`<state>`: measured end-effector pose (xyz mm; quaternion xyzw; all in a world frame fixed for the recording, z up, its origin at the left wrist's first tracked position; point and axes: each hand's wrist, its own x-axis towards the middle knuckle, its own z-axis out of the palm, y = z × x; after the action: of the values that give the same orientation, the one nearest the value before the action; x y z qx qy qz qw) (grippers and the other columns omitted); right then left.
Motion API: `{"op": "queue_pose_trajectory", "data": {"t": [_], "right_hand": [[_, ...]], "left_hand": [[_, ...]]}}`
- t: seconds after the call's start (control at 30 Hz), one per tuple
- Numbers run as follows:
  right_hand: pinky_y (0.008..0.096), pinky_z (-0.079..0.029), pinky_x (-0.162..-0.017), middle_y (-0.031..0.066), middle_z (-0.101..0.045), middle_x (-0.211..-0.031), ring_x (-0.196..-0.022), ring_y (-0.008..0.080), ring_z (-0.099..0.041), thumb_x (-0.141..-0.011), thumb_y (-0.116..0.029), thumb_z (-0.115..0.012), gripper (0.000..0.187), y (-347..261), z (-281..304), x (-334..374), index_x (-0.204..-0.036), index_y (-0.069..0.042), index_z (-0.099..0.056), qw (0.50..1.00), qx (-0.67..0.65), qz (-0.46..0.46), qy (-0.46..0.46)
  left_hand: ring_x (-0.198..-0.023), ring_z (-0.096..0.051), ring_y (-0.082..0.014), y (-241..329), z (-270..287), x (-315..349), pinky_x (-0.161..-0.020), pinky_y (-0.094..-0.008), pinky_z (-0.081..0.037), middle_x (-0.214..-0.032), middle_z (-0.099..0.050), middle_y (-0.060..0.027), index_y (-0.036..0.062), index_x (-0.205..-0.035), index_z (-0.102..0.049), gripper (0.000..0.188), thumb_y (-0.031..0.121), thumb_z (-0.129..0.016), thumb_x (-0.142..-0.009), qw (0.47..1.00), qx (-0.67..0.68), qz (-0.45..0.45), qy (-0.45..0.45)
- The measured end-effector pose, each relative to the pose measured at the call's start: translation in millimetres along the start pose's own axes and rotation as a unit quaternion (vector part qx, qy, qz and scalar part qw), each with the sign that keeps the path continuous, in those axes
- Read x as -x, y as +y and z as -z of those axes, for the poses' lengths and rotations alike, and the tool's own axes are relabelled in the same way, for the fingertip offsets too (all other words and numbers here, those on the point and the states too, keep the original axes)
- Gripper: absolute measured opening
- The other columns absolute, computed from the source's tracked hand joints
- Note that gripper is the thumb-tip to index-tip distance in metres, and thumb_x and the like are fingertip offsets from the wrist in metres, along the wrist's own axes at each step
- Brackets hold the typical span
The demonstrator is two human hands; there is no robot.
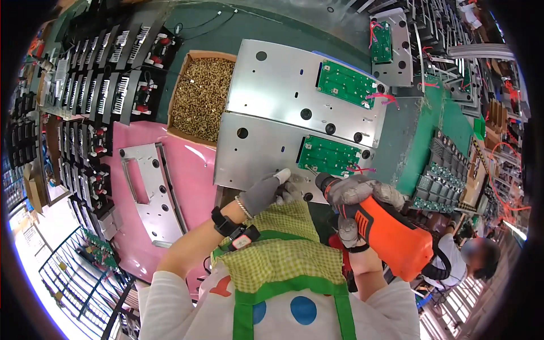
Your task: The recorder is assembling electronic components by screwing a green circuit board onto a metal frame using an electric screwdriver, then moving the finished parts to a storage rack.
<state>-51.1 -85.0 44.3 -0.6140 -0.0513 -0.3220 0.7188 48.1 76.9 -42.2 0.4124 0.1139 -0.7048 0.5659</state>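
Observation:
My right hand [360, 198], in a grey glove, is wrapped round an orange-and-black power screwdriver [396, 238]. The tool's black nose points up and left, its tip by the lower edge of a green circuit board [328, 156]. That board lies on the right part of the nearer silver metal plate [258, 153], with pinkish-red wires at its right end. My left hand [269, 191], also gloved, is over the plate's near edge, left of the tool tip. Its thumb and fingers are curled together; whatever they hold is too small to make out.
Beyond lies a second metal plate [277, 73] with its own green board [348, 84]. A cardboard box of small brass-coloured screws [201, 99] stands at left. A narrower metal panel [150, 190] rests on pink sheeting [195, 164]. Racked black parts [105, 73] line the far left. Another person [462, 258] sits at right.

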Motion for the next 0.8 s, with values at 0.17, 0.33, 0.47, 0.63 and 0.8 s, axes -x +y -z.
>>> {"op": "queue_pose_trajectory", "data": {"t": [0.17,0.33,0.47,0.63,0.8], "right_hand": [[0.0405,-0.051,-0.07,0.0146,-0.059,-0.103,-0.079,0.0268,-0.061,-0.064,0.004,-0.075,0.074,-9,-5,9,-0.127,-0.005,-0.036,0.996,-0.004,-0.084,0.003],[0.0397,-0.051,-0.069,0.0126,-0.059,-0.099,-0.078,0.0253,-0.061,-0.064,-0.002,-0.078,0.074,-11,-24,-4,-0.126,-0.01,-0.038,0.996,0.08,-0.044,0.022],[0.0408,-0.051,-0.07,0.0162,-0.06,-0.103,-0.08,0.0276,-0.062,-0.062,-0.009,-0.083,0.08,-3,-21,-16,-0.126,-0.003,-0.036,0.992,0.059,0.004,-0.108],[0.0346,-0.053,-0.059,0.0094,-0.061,-0.085,-0.065,0.0248,-0.062,-0.061,-0.016,-0.081,0.064,6,-31,-17,-0.112,-0.005,-0.044,0.976,0.195,0.055,-0.085],[0.035,-0.049,-0.064,0.0065,-0.053,-0.084,-0.072,0.0207,-0.055,-0.064,0.004,-0.067,0.07,-2,-31,-28,-0.125,-0.015,-0.036,0.982,0.139,-0.073,-0.109]], "left_hand": [[-0.058,-0.053,-0.0078,-7,-1,-11,-0.046,-0.0193,-0.04,-0.076,-0.058,-0.0013,0.0055,-0.106,-0.058,0.037,0.036,-0.04,-0.096,0.999,-0.018,-0.039,-0.022],[-0.061,-0.051,-0.0082,-5,1,-17,-0.049,-0.0208,-0.037,-0.076,-0.058,-0.001,0.0086,-0.093,-0.059,0.03,0.033,-0.041,-0.095,0.999,-0.013,-0.034,0.019],[-0.064,-0.051,-0.008,-7,7,-24,-0.052,-0.0214,-0.037,-0.079,-0.058,-0.001,0.0088,-0.093,-0.059,0.03,0.033,-0.04,-0.095,0.999,-0.016,-0.038,-0.006],[-0.064,-0.048,-0.0074,-10,11,-29,-0.054,-0.022,-0.036,-0.076,-0.054,0.0016,0.0082,-0.097,-0.056,0.03,0.032,-0.039,-0.095,0.999,-0.019,-0.044,0.002],[-0.064,-0.048,-0.006,-3,4,-20,-0.052,-0.02,-0.036,-0.075,-0.053,0.0028,0.0069,-0.105,-0.056,0.035,0.035,-0.039,-0.095,0.998,-0.03,-0.061,-0.005]]}}
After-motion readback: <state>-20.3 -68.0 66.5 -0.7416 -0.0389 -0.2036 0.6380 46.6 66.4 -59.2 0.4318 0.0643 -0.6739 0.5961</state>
